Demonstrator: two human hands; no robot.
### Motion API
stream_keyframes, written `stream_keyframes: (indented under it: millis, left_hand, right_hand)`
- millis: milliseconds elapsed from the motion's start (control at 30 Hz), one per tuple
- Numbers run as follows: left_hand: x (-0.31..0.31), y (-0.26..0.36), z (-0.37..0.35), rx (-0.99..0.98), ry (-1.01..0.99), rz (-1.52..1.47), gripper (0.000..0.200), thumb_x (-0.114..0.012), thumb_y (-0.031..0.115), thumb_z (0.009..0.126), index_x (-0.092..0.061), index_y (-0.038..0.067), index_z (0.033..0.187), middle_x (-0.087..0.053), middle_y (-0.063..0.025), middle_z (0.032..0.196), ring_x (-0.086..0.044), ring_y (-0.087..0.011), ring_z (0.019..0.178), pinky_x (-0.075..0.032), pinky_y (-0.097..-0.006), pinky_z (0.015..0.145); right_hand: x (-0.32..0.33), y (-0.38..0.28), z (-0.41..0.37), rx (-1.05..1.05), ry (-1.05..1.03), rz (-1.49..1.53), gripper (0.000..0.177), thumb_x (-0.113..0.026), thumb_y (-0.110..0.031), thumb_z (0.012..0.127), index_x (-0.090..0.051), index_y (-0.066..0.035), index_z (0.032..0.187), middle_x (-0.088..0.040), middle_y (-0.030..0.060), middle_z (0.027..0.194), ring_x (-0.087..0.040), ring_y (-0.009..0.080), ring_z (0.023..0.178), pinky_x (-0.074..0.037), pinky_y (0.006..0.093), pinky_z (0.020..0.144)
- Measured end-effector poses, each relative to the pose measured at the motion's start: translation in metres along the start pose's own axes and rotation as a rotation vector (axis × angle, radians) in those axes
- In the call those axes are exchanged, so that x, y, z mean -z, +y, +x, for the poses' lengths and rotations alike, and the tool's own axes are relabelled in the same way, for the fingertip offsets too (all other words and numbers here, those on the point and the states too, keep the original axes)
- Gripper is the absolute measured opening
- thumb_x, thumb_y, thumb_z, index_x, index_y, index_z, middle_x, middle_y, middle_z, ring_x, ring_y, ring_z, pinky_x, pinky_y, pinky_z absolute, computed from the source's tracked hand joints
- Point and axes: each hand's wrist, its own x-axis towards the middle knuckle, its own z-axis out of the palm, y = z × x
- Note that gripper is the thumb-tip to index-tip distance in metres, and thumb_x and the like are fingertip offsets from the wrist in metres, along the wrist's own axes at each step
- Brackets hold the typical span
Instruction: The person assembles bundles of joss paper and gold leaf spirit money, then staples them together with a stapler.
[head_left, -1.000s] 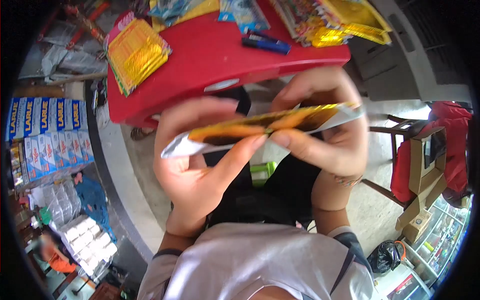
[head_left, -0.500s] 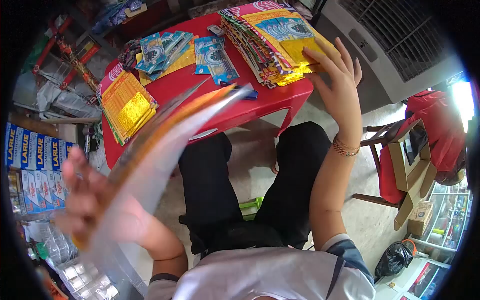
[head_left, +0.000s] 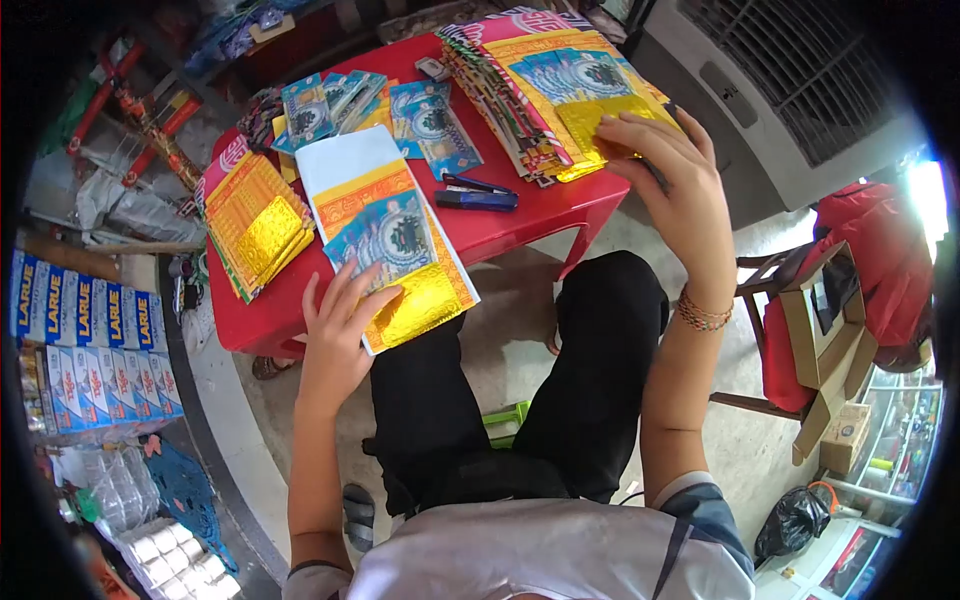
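My left hand [head_left: 345, 325] lies with fingers spread on a bundle of joss paper [head_left: 362, 188]. The bundle has white backing, an orange printed sheet, a fan of blue paper notes [head_left: 385, 240] and gold foil paper [head_left: 425, 305] on top. It lies over the front edge of the red table. My right hand [head_left: 675, 160] is at the near right corner of a tall stack of joss paper [head_left: 510, 110]. Its curved fingertips touch the gold sheet [head_left: 590, 120] on top, the thumb apart below. A dark blue stapler [head_left: 477, 198] lies between the two.
The red plastic table [head_left: 500, 228] also bears a smaller joss paper pile [head_left: 258, 225] at left and loose blue notes [head_left: 435, 128] at the back. Cartons [head_left: 85, 305] stand at left. A wooden chair [head_left: 765, 400] and an opened cardboard box [head_left: 835, 340] are at right.
The bundle in my left hand has come down from a blurred swing at left and now lies on the table. My right hand's fingers have lowered and curled toward the stack's top sheet.
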Motion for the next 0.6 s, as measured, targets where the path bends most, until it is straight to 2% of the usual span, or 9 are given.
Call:
stream_keyframes:
  millis: [67,200,267,333,400,467,500,533,600]
  left_hand:
    - [0.008,0.006,0.0,0.09,-0.103,0.014,0.058,-0.06,-0.006,0.07,-0.058,0.02,0.122,-0.043,-0.0039,0.139,-0.034,-0.0274,0.133,-0.024,-0.0541,0.106]
    - [0.01,0.004,-0.006,0.119,-0.167,0.078,0.067,-0.059,-0.007,0.07,-0.053,0.025,0.128,-0.037,-0.0042,0.143,-0.028,-0.0298,0.135,-0.022,-0.0566,0.107]
    - [0.014,0.006,-0.005,0.128,-0.137,0.134,0.068,-0.058,-0.008,0.071,-0.052,0.026,0.13,-0.037,-0.0068,0.143,-0.029,-0.0316,0.134,-0.022,-0.0563,0.107]
    - [0.025,0.011,-0.005,0.156,-0.148,0.167,0.066,-0.06,-0.006,0.07,-0.053,0.024,0.128,-0.038,-0.0084,0.141,-0.03,-0.0318,0.133,-0.024,-0.0541,0.107]
    - [0.038,0.016,-0.002,0.18,-0.153,0.201,0.063,-0.062,-0.004,0.07,-0.054,0.021,0.127,-0.04,-0.0101,0.139,-0.032,-0.032,0.132,-0.026,-0.0518,0.107]
    - [0.05,0.021,0.0,0.298,-0.041,-0.365,0.059,-0.069,0.0,0.068,-0.055,0.015,0.123,-0.043,-0.0125,0.134,-0.038,-0.0336,0.126,-0.03,-0.0451,0.106]
    - [0.055,0.025,0.005,0.266,-0.07,-0.514,0.057,-0.075,0.004,0.066,-0.054,0.007,0.119,-0.048,-0.0115,0.127,-0.044,-0.0302,0.121,-0.032,-0.0391,0.106]
    - [0.051,0.03,0.009,0.271,-0.07,-0.514,0.057,-0.075,0.004,0.066,-0.054,0.007,0.119,-0.048,-0.0115,0.127,-0.044,-0.0302,0.121,-0.032,-0.0391,0.106]
    - [0.041,0.046,0.022,0.187,-0.075,-1.387,0.059,-0.076,0.004,0.07,-0.049,0.002,0.123,-0.051,-0.0118,0.124,-0.048,-0.0243,0.119,-0.036,-0.0366,0.103]
  right_hand:
    - [0.001,-0.004,-0.001,0.074,-0.001,-0.011,0.017,-0.065,-0.013,0.08,-0.068,-0.008,0.096,-0.068,0.0054,0.1,-0.062,0.0217,0.1,-0.035,0.0433,0.101]
    - [0.004,-0.012,-0.006,0.117,0.121,0.059,0.017,-0.064,-0.005,0.08,-0.068,-0.004,0.097,-0.069,0.0087,0.097,-0.065,0.0202,0.092,-0.046,0.0341,0.088]
    - [0.007,-0.018,-0.012,-0.127,0.452,0.104,0.013,-0.062,-0.003,0.086,-0.067,0.0,0.097,-0.069,0.0085,0.093,-0.065,0.0151,0.085,-0.049,0.0265,0.079]
    - [0.015,-0.026,-0.006,-0.248,0.742,0.167,0.014,-0.058,-0.005,0.091,-0.065,0.005,0.098,-0.068,0.0086,0.099,-0.061,0.0122,0.089,-0.048,0.0244,0.08]
    - [0.027,-0.044,0.005,-0.475,1.013,0.612,0.022,-0.058,-0.007,0.091,-0.06,0.006,0.108,-0.065,0.0096,0.092,-0.061,0.0126,0.086,-0.05,0.0256,0.079]
    - [0.033,-0.049,0.005,-0.421,1.068,0.861,0.019,-0.056,-0.008,0.092,-0.058,0.004,0.106,-0.064,0.0062,0.09,-0.063,0.0101,0.081,-0.053,0.0207,0.073]
    - [0.026,-0.051,0.005,-0.412,1.067,0.913,0.02,-0.057,-0.009,0.092,-0.057,0.004,0.107,-0.063,0.0064,0.092,-0.062,0.0098,0.083,-0.052,0.0196,0.073]
    - [0.015,-0.056,0.004,-0.406,1.061,0.969,0.021,-0.057,-0.009,0.092,-0.056,0.004,0.108,-0.062,0.0066,0.094,-0.061,0.0094,0.085,-0.051,0.0185,0.073]
    - [0.001,-0.086,-0.001,-0.504,0.747,1.475,0.032,-0.052,-0.004,0.093,-0.044,0.002,0.123,-0.058,0.0083,0.107,-0.058,0.0105,0.091,-0.049,0.0209,0.072]
